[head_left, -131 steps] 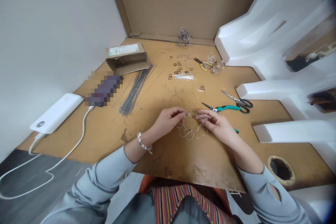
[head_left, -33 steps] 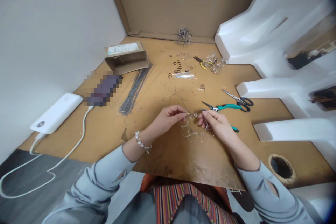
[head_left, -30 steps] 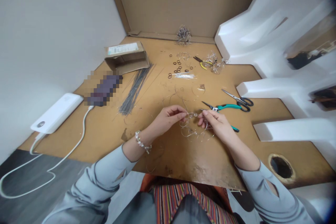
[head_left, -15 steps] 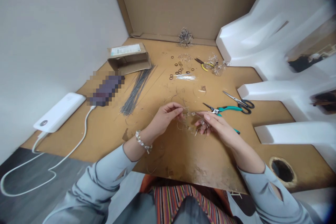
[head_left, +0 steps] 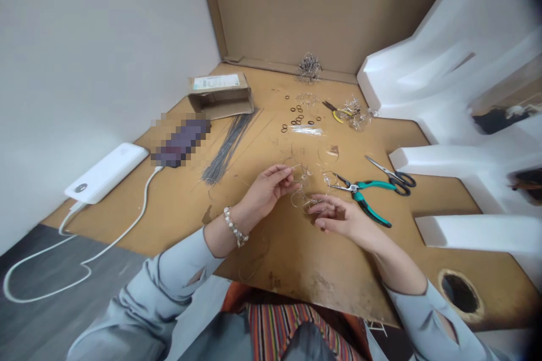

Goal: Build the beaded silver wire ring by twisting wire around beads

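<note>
On my feed the left hand (head_left: 266, 190) sat just left of centre, thumb and forefinger pinched on a thin wire (head_left: 292, 167) whose tip stuck out toward the upper right. The right hand (head_left: 345, 220) was relaxed and half open, not clearly gripping anything, its fingertips (head_left: 317, 208) right at the lower edge of a loose tangle of wire loops set with clear beads (head_left: 307, 197). That tangle lay at mid-frame between the hands, and the pinched wire seemed to run into it, though I couldn't follow it all the way at this resolution. Just right of the tangle lay teal-handled pliers (head_left: 366, 192), their steel nose almost at the loops, with black-handled scissors (head_left: 393, 178) beyond them. Toward the top centre I could see scattered black rubber rings (head_left: 296, 117), yellow-handled snips (head_left: 336, 114) beside a clump of clear beaded wire (head_left: 355, 113), and a wiry cluster (head_left: 310, 66) against the cardboard back wall (head_left: 296, 11). To the upper left, a bundle of grey wire rods (head_left: 228, 149) lay near a small cardboard box (head_left: 220, 96). A white power bank (head_left: 105, 164) sat at the left edge of the tan board (head_left: 296, 276), and a beaded bracelet (head_left: 234, 227) circled the left wrist.
</note>
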Motion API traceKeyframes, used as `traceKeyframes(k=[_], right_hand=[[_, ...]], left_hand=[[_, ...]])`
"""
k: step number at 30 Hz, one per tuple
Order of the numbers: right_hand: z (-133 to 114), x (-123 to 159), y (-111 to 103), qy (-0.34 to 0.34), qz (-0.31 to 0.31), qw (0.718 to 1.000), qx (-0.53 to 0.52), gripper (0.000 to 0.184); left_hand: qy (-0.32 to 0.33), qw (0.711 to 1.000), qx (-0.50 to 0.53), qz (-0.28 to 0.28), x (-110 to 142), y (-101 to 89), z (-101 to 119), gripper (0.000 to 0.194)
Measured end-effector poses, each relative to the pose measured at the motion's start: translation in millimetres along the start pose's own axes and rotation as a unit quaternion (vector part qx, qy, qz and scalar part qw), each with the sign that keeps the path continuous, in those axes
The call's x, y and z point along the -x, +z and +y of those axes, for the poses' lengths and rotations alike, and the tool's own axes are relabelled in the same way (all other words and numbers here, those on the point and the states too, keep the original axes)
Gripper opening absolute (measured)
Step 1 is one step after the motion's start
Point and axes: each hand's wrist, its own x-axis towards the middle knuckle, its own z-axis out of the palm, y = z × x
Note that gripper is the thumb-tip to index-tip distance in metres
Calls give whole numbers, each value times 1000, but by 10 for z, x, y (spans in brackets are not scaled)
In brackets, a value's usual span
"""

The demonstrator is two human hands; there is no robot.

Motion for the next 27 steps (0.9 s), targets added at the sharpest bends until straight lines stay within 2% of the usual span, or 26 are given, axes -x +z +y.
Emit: traceKeyframes(k=[4,8,14,22,27], right_hand=[[69,-34,30,-33,28,999,-14,38],[77,-52,42,-35,47,998,-13,31],[88,-77,60,-31,65,996,-53,32],[61,-61,80,-35,94,994,-31,35],[16,-39,80,-30,115,991,-64,37]], left_hand=[[-2,1000,16,4,-7,-6,-6,14],[-6,1000,20,3,-5,-7,-7,13],[-15,1000,19,4,1,4,-16,13],[-11,1000,23,6,0,17,-15,13],[-13,1000,22,3,-4,16,-27,13]])
